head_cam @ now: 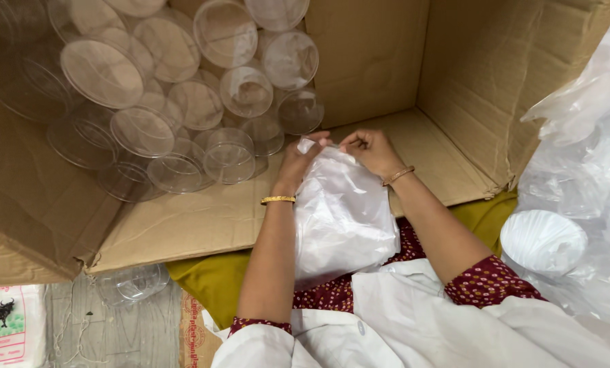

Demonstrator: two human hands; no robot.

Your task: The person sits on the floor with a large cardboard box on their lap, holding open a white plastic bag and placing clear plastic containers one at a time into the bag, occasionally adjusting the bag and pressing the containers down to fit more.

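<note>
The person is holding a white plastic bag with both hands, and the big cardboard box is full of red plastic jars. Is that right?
Not quite. The jars stacked in the cardboard box are clear and see-through, not red, as the head view shows. The rest is right: the left hand and the right hand both hold the top of the white plastic bag.

both hands (pixel 335 153) raised together, fingers pinched.

Head camera looks steeply down, close, probably slightly forward, over hands (pixel 332 153).
</note>
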